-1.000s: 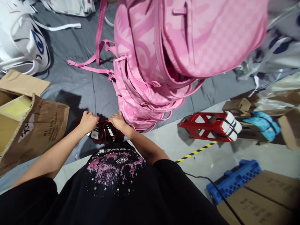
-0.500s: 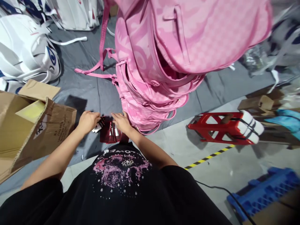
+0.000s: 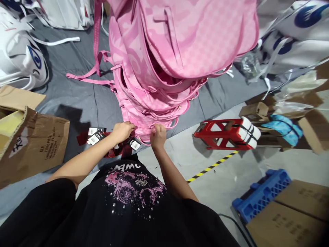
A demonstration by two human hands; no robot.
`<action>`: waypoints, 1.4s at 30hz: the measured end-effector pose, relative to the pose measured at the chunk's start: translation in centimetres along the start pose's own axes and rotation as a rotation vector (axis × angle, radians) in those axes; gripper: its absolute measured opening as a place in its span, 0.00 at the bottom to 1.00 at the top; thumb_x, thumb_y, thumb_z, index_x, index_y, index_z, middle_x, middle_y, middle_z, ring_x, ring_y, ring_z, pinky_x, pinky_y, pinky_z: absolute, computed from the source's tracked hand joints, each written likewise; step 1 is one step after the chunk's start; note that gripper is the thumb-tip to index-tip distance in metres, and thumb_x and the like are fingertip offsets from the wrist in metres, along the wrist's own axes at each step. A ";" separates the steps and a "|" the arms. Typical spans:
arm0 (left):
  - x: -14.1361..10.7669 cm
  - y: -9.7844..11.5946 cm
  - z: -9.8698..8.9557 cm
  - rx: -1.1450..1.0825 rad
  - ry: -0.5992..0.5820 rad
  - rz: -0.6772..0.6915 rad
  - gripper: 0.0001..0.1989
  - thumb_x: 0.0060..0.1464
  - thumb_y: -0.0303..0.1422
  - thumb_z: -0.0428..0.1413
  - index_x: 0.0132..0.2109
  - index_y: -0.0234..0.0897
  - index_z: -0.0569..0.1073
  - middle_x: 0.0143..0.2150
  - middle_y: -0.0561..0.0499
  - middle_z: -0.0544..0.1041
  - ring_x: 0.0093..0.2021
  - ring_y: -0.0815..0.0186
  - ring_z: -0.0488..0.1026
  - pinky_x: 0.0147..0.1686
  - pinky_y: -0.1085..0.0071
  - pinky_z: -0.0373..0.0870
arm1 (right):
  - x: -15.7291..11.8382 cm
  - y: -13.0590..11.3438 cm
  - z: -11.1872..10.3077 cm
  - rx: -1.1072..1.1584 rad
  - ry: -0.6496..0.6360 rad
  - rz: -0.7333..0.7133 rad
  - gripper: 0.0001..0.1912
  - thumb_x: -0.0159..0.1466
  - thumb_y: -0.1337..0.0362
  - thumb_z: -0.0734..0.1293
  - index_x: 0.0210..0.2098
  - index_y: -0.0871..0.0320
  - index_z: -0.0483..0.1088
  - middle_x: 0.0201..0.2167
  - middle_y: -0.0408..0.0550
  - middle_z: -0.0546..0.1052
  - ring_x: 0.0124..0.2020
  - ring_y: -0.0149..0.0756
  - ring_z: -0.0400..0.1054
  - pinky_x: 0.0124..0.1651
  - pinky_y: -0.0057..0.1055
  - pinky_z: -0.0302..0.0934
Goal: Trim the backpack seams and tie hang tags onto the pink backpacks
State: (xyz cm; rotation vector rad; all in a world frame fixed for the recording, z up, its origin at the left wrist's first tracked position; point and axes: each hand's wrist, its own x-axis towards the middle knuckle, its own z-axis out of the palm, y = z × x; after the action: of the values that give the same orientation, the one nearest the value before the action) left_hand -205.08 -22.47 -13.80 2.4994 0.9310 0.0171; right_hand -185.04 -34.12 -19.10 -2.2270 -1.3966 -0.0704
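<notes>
The backpack (image 3: 200, 37) is pink and checked, the tag (image 3: 134, 144) black and white, the pallet (image 3: 262, 195) blue.

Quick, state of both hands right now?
Left hand: closed, beside a black tag; anything gripped is unclear.
Right hand: closed, near the pink backpacks; contents can't be told.

On the black shirt (image 3: 125, 216), toward seven o'clock, white capitals show "OWE", with the rest of the word out of sight. The cardboard box (image 3: 47, 156) at nine o'clock carries dark print headed by what looks like "KLR", its smaller lines illegible, plus unreadable handwriting on a white patch (image 3: 18, 145). Barcode labels (image 3: 135, 144) on the black tags (image 3: 131, 139) around eight o'clock and print on brown cartons (image 3: 285, 221) at four are too blurred to read.
</notes>
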 end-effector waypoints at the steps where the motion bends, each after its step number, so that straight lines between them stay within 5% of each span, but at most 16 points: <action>1: 0.0 0.1 -0.1 -0.009 0.002 -0.010 0.16 0.66 0.35 0.49 0.53 0.45 0.78 0.50 0.48 0.80 0.47 0.58 0.77 0.42 0.67 0.71 | 0.0 -0.1 0.1 0.034 0.000 0.003 0.14 0.68 0.66 0.58 0.47 0.60 0.71 0.46 0.59 0.74 0.50 0.45 0.65 0.54 0.41 0.61; 6: -0.7 -0.2 -0.3 -0.080 0.021 -0.065 0.15 0.65 0.34 0.50 0.53 0.44 0.79 0.50 0.49 0.81 0.49 0.59 0.77 0.46 0.66 0.71 | -0.4 -0.1 -0.1 0.217 -0.041 -0.001 0.12 0.70 0.58 0.58 0.39 0.56 0.71 0.37 0.51 0.76 0.40 0.39 0.70 0.46 0.35 0.65; 13: 1.5 1.3 1.3 -0.222 0.038 -0.103 0.14 0.63 0.33 0.51 0.49 0.42 0.81 0.50 0.46 0.81 0.49 0.55 0.77 0.46 0.63 0.70 | -0.1 0.3 -0.7 0.346 -0.151 0.060 0.14 0.68 0.62 0.57 0.45 0.56 0.72 0.43 0.52 0.79 0.44 0.40 0.72 0.49 0.37 0.65; 17: 3.6 1.6 2.4 -0.378 -0.023 -0.046 0.12 0.61 0.30 0.54 0.46 0.40 0.81 0.47 0.48 0.82 0.47 0.62 0.78 0.47 0.69 0.69 | 0.6 0.3 -2.5 0.323 -0.264 0.149 0.08 0.65 0.61 0.62 0.32 0.54 0.70 0.36 0.49 0.78 0.41 0.42 0.70 0.46 0.36 0.62; 21: 4.8 1.0 2.4 -0.533 -0.140 0.034 0.10 0.59 0.31 0.56 0.46 0.36 0.79 0.39 0.49 0.83 0.37 0.67 0.77 0.39 0.72 0.70 | 0.6 0.8 -4.8 0.343 -0.334 0.300 0.05 0.63 0.64 0.61 0.32 0.56 0.67 0.36 0.52 0.76 0.40 0.41 0.68 0.41 0.34 0.57; 25: 4.0 0.1 1.3 -0.673 -0.202 0.166 0.21 0.51 0.32 0.64 0.52 0.36 0.75 0.39 0.50 0.82 0.38 0.67 0.78 0.37 0.74 0.72 | 1.0 1.7 -6.3 0.535 -0.568 0.473 0.04 0.59 0.63 0.64 0.30 0.56 0.66 0.24 0.47 0.73 0.26 0.36 0.65 0.30 0.31 0.54; 29: 2.9 0.0 1.7 -0.727 -0.029 0.196 0.18 0.47 0.26 0.64 0.47 0.36 0.75 0.44 0.49 0.80 0.44 0.66 0.77 0.46 0.71 0.72 | 2.0 2.1 -7.3 0.832 -0.845 0.609 0.13 0.53 0.53 0.70 0.29 0.57 0.70 0.24 0.46 0.74 0.20 0.31 0.62 0.22 0.28 0.50; 35: 2.6 1.3 4.2 -0.689 0.321 0.173 0.04 0.59 0.30 0.59 0.41 0.34 0.74 0.39 0.48 0.79 0.41 0.67 0.76 0.44 0.70 0.71 | 2.5 1.6 -7.6 1.093 -0.967 0.734 0.22 0.43 0.53 0.79 0.27 0.58 0.69 0.23 0.38 0.66 0.20 0.23 0.55 0.20 0.21 0.44; 39: 2.5 2.1 4.8 -0.604 0.404 0.274 0.06 0.62 0.32 0.56 0.40 0.36 0.77 0.46 0.44 0.79 0.47 0.64 0.75 0.50 0.65 0.70 | 2.6 0.9 -7.4 1.198 -0.964 0.768 0.25 0.40 0.52 0.81 0.25 0.58 0.66 0.23 0.38 0.64 0.19 0.21 0.50 0.19 0.22 0.38; 42: 2.5 2.7 4.9 -0.534 0.421 0.319 0.07 0.62 0.32 0.56 0.40 0.39 0.79 0.49 0.44 0.80 0.51 0.59 0.73 0.55 0.56 0.65 | 2.6 0.2 -7.1 1.239 -0.843 0.776 0.26 0.40 0.51 0.81 0.25 0.57 0.66 0.24 0.38 0.67 0.21 0.22 0.54 0.21 0.22 0.42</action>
State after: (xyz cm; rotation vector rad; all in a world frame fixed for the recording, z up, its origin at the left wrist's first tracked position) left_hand -200.68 -24.76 -17.40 2.1339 0.5611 0.8100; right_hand -182.12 -35.13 -12.18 -1.4733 -0.4197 1.6366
